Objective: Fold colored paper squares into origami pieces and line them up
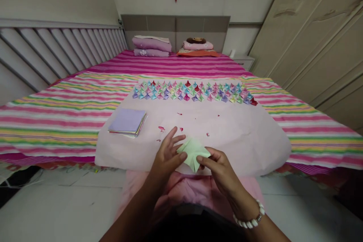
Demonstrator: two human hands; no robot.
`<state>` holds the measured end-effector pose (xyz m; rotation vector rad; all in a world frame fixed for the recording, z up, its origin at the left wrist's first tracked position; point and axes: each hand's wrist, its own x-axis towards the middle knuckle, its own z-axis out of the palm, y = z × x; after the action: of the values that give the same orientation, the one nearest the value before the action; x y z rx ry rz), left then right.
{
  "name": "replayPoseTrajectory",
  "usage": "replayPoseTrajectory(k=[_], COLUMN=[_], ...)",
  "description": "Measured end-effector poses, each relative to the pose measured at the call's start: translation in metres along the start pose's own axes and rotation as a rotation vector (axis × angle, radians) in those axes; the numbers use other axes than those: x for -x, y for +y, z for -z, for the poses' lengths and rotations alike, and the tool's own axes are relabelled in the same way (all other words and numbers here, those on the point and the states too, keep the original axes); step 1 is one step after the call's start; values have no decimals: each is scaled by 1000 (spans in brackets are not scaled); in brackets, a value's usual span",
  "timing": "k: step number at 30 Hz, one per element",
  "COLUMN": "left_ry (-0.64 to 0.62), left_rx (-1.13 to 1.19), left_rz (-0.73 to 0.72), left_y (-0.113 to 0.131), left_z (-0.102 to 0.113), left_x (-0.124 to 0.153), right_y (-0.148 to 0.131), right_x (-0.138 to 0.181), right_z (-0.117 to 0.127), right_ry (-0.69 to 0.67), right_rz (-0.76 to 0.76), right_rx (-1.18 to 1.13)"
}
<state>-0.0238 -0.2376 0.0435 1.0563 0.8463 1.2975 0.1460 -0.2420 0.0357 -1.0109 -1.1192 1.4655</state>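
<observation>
A light green sheet of origami paper (194, 151), partly folded with creases and a small slit-like gap at its near point, is held up between my two hands over the near edge of the white sheet. My left hand (169, 153) pinches its left corner with the thumb, the other fingers spread apart. With thumb and fingers, my right hand (219, 164) grips the right corner. To the left lies a stack of square coloured paper (127, 121), lilac on top. Rows of small folded paper pieces (186, 97) in many colours stand farther back.
A large white sheet (238, 140) covers part of the striped bed (56, 121). Several small red scraps (161, 129) are scattered on it. Folded bedding (151, 47) is piled by the headboard (159, 26). Slatted rails (70, 53) run along the left, and a wardrobe (312, 38) stands at right.
</observation>
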Motion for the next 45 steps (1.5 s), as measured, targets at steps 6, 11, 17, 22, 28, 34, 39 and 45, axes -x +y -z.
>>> replayPoseTrajectory(k=[6,11,17,22,28,34,39,45], left_ry=[69,107,10,40,-12,24,7,156], left_rx=[69,-19,-116,-149,40,-149,-193,-159], left_rz=[284,259,244,261,211,259,262,243], left_y=[-4,1,3,5,-6,-13,-7,-8], left_z=[-13,-14,-12,-11,-18,-15,-12,-9], left_x=[2,0,-1,-1,0,2,2,-1], right_y=[1,-5,-8,-3,5,6,0,3], right_x=[0,0,-1,-2,-4,-2,-2,0], right_z=[-3,-4,-3,-3,-5,-6,-6,-7], right_ry=[29,9,-1,13,135,144,146,161], right_rz=[-12,-7,-20,-45,3,32,-28,-11], right_rx=[60,45,30,-9,-46,-63,-143,-163])
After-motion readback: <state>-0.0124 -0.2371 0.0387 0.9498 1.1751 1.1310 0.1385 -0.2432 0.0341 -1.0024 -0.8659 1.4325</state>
